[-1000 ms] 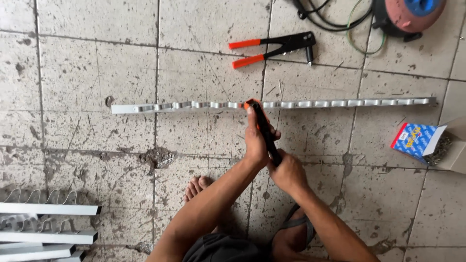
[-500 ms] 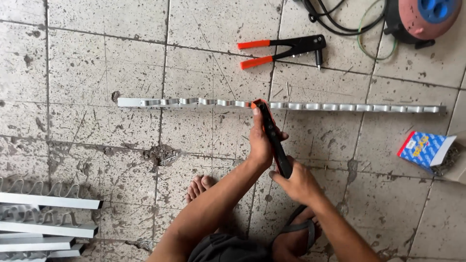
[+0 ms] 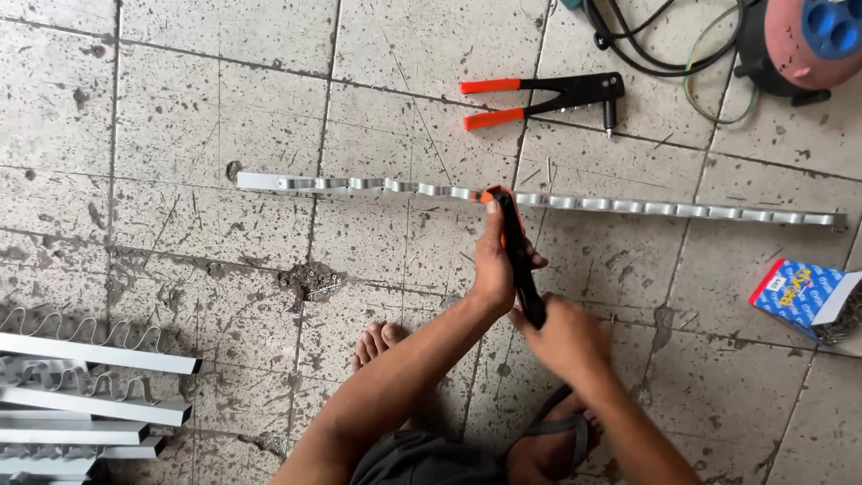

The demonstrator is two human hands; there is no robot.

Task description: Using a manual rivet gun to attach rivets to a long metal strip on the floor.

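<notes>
A long notched aluminium strip (image 3: 664,208) lies across the tiled floor. Both hands grip one black hand riveter with an orange tip (image 3: 515,247), its head pressed on the strip's middle. My left hand (image 3: 495,262) holds the upper part of the tool near the head. My right hand (image 3: 561,337) clasps the lower handle end, closer to my body. A second riveter with orange handles (image 3: 539,97) lies on the floor beyond the strip, untouched.
A stack of aluminium profiles with wavy wire (image 3: 85,395) sits at the lower left. A blue small box (image 3: 799,296) lies at the right. A cable reel (image 3: 804,36) and black and green cords (image 3: 664,54) fill the top right. My bare foot (image 3: 377,346) and sandalled foot (image 3: 557,445) rest below.
The view has shifted slightly, so the strip sits further right in the frame. Both hands stay on the riveter at the same spot on the strip.
</notes>
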